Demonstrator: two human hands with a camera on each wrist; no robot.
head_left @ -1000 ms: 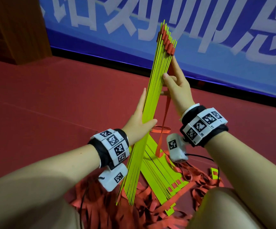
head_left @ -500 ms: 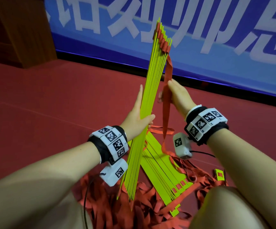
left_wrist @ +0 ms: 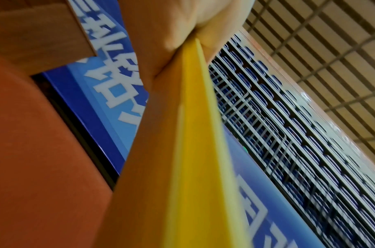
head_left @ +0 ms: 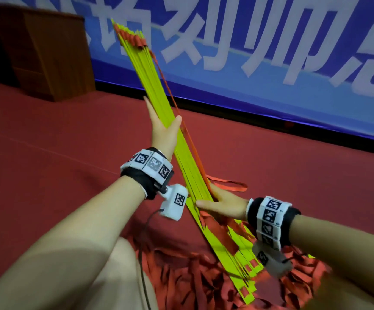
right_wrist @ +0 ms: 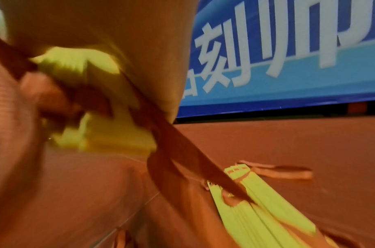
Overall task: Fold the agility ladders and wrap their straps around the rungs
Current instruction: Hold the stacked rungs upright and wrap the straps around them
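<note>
The bundle of yellow rungs (head_left: 181, 153) leans toward 11 o'clock above the red floor (head_left: 58, 142). The left hand (head_left: 162, 130) grips its middle. The right hand (head_left: 224, 202), at 5 o'clock, holds the bundle's lower part and the red strap (head_left: 190, 139).

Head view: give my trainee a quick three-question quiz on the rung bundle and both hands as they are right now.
1. True or false: the rung bundle stands straight upright.
2. Which hand holds the bundle higher up? A) left hand B) right hand
3. Fill in: the taut strap running along the bundle is ____ in colour.

Key: 1 false, it leans with its top to the left; 2 A; 3 red.
</note>
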